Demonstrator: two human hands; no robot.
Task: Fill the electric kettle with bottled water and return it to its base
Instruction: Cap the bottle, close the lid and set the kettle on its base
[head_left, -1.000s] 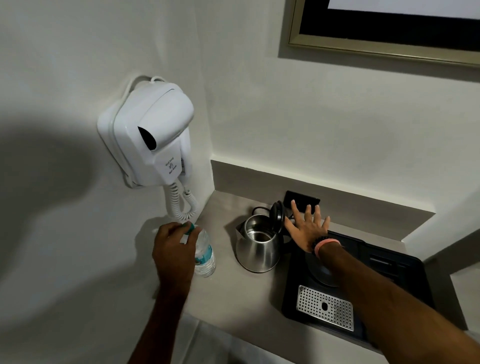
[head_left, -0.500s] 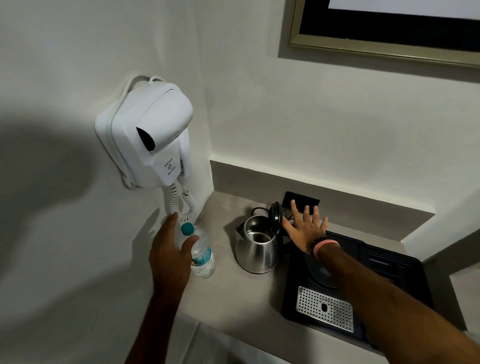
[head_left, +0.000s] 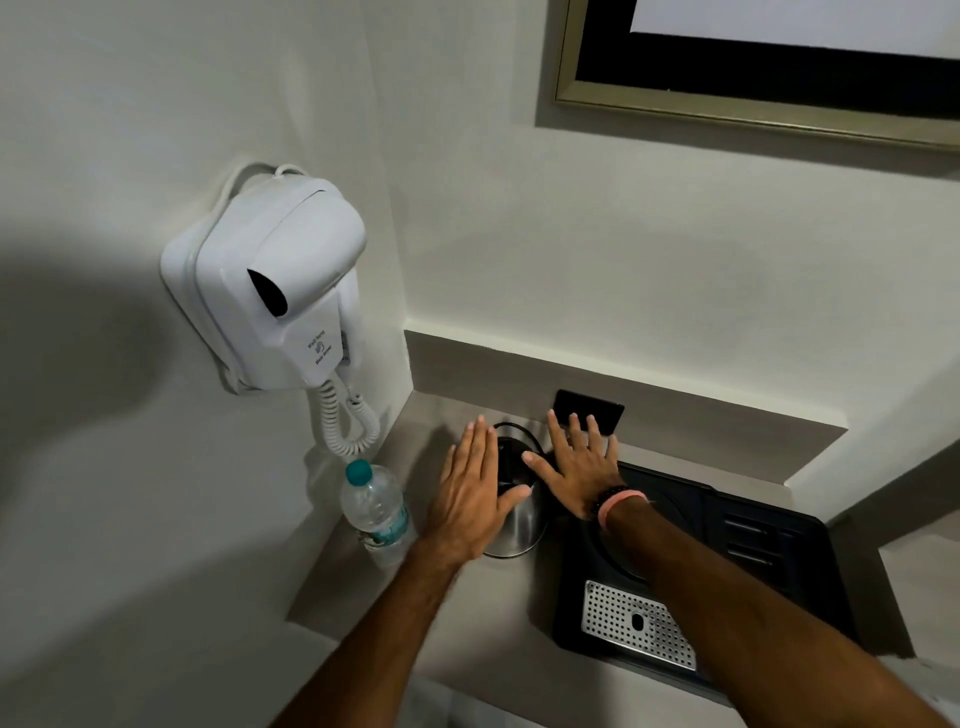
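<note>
A steel electric kettle (head_left: 519, 525) stands on the grey counter (head_left: 498, 608), left of the black tray. Its black lid (head_left: 511, 457) now looks lowered over the opening. My left hand (head_left: 470, 493) lies flat with fingers apart over the kettle's left side and top, holding nothing. My right hand (head_left: 579, 467) is spread flat just right of the lid, its thumb touching the lid. A clear water bottle (head_left: 376, 512) with a teal cap stands upright left of the kettle, free of both hands. The round kettle base (head_left: 670, 514) on the tray is partly hidden by my right forearm.
A black tray (head_left: 769, 566) with a perforated metal drip plate (head_left: 639, 629) sits on the right of the counter. A white wall-mounted hair dryer (head_left: 275, 296) with a coiled cord (head_left: 345, 421) hangs above the bottle. A black socket plate (head_left: 589, 415) is behind the kettle.
My left hand let go of the bottle and moved right onto the kettle. The kettle lid went from upright to down. My right hand stayed beside the lid.
</note>
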